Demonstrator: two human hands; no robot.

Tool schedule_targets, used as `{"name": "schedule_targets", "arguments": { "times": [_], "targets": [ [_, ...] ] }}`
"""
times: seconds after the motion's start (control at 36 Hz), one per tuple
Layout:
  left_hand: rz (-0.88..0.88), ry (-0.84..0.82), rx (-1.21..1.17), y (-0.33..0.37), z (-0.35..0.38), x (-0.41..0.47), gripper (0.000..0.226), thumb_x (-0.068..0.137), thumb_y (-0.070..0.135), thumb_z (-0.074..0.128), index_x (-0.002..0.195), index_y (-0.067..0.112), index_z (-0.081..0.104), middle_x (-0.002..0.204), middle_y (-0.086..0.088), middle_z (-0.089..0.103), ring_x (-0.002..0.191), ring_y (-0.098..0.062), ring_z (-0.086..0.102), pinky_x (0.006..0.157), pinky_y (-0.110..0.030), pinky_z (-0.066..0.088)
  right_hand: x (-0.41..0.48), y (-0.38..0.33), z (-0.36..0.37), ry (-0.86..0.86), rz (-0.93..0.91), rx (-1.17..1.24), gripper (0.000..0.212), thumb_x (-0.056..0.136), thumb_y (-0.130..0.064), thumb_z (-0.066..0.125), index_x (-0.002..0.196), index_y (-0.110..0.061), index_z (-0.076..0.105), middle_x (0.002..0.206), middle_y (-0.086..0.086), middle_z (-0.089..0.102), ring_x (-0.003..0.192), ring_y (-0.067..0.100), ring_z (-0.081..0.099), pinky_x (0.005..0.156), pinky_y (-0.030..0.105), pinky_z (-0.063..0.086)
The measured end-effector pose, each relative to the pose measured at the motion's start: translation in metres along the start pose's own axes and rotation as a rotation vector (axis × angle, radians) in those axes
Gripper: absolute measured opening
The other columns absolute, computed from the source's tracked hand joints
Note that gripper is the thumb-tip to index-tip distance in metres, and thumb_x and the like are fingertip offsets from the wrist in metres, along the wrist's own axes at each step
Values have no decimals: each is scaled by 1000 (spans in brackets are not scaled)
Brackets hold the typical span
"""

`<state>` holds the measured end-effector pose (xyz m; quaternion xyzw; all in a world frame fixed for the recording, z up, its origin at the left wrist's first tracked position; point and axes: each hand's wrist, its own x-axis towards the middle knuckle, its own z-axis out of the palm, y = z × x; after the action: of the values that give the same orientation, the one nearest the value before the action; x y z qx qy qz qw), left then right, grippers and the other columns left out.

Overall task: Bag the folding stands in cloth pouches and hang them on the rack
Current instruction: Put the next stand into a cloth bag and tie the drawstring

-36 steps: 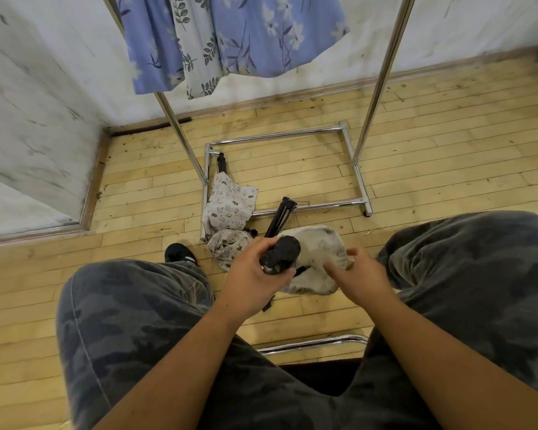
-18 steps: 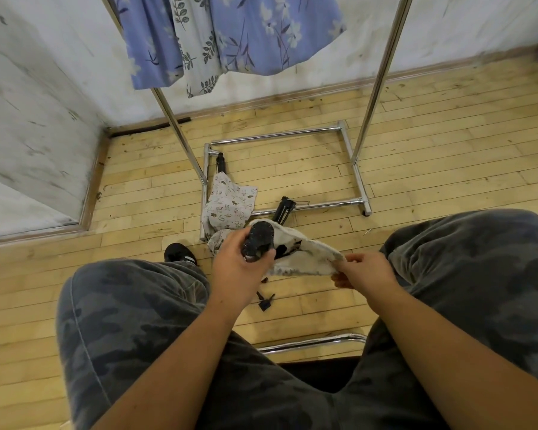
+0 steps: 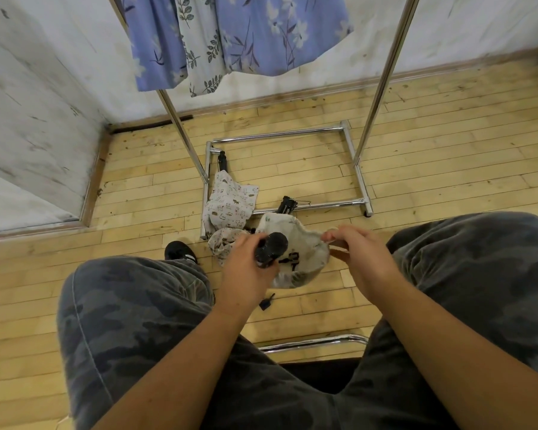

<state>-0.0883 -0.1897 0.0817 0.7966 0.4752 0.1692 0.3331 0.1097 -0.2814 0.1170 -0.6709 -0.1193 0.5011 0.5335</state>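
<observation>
Presently the left hand (image 3: 246, 271) has its fingers curled round the upper end of a black folding stand (image 3: 272, 246), whose lower part sits in the mouth of a pale cloth pouch (image 3: 305, 243). The right hand (image 3: 364, 259) pinches the pouch rim between thumb and fingertips, and its other fingers are bent. Stand and pouch are held above the wooden floor (image 3: 416, 144), between the knees of the camouflage trousers (image 3: 121, 305).

On the floor beyond, a printed pouch (image 3: 230, 203) lies against the base of the chrome rack (image 3: 277, 134), with a second stand (image 3: 222, 158) protruding from it. A crumpled pouch (image 3: 222, 246) lies just beside it. A third stand (image 3: 287, 204) rests at the near base bar. Blue floral garments (image 3: 261, 32) hang on the rack. A small black part (image 3: 266, 303) lies on the floor below the hands.
</observation>
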Motion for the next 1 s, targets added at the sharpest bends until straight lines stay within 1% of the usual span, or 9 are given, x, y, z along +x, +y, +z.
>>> {"name": "schedule_targets", "arguments": {
  "times": [0.11, 0.19, 0.39, 0.47, 0.56, 0.64, 0.75, 0.94, 1.0],
  "targets": [
    [18, -56, 79, 3, 6, 0, 39, 81, 22, 80, 117, 24, 64, 105, 5, 54, 91, -12, 54, 79, -23, 45, -11, -13, 16, -109, -88, -165, 22, 85, -22, 62, 68, -12, 71, 83, 3, 71, 103, 33, 66, 104, 54, 51],
    [8, -99, 103, 1, 12, 2, 37, 83, 28, 77, 118, 26, 64, 103, 6, 53, 88, -15, 57, 76, -32, 51, -25, -23, 27, -151, -206, -248, 28, 88, -22, 59, 66, -6, 67, 73, 2, 66, 87, 19, 65, 102, 45, 50],
    [-44, -159, 92, -2, 21, 2, 31, 83, 20, 70, 113, 24, 63, 101, 1, 56, 86, -18, 55, 71, -30, 40, -40, -38, 45, -340, -183, -7, 27, 97, -12, 59, 88, 13, 56, 61, 6, 52, 60, 20, 46, 80, 44, 52],
    [-109, -120, -53, -11, 21, 4, 31, 83, 27, 78, 110, 31, 63, 100, 7, 64, 90, -15, 61, 76, -31, 50, -41, -34, 45, -322, -169, 35, 33, 95, -18, 61, 95, 15, 55, 58, 2, 44, 55, 17, 38, 66, 36, 41],
    [-191, -110, -159, -16, 16, 3, 51, 79, 26, 86, 121, 33, 56, 110, 11, 66, 99, -9, 63, 84, -21, 53, -40, -28, 41, -276, -173, 43, 24, 100, -15, 59, 96, 9, 63, 57, 1, 41, 54, 17, 36, 66, 35, 39],
    [-270, -141, -182, -19, 13, 3, 60, 79, 7, 81, 118, 36, 46, 110, 8, 66, 95, -12, 65, 69, -13, 50, -40, -23, 39, -254, -172, 55, 21, 101, -14, 59, 96, 6, 64, 58, 2, 40, 56, 17, 38, 71, 37, 42],
    [-343, -118, -145, -20, 14, 6, 48, 85, 11, 73, 115, 28, 41, 96, 1, 69, 76, -19, 68, 59, -37, 56, -38, -23, 36, -233, -185, 84, 20, 102, -14, 58, 93, -2, 70, 59, 4, 41, 57, 21, 37, 69, 40, 44],
    [-550, -107, -178, -25, 11, 9, 25, 93, 11, 65, 116, 19, 56, 90, 2, 67, 73, -13, 63, 56, -25, 46, -41, -14, 29, -204, -213, 106, 20, 102, -11, 56, 97, 6, 66, 58, 6, 44, 55, 19, 39, 64, 36, 43],
    [-595, -119, -241, -27, 11, 10, 21, 95, 10, 65, 116, 13, 66, 93, 1, 70, 77, -17, 67, 66, -33, 58, -42, -10, 28, -197, -202, 97, 20, 102, -14, 57, 96, 3, 67, 59, 6, 45, 56, 19, 40, 65, 37, 43]
  ]
}}
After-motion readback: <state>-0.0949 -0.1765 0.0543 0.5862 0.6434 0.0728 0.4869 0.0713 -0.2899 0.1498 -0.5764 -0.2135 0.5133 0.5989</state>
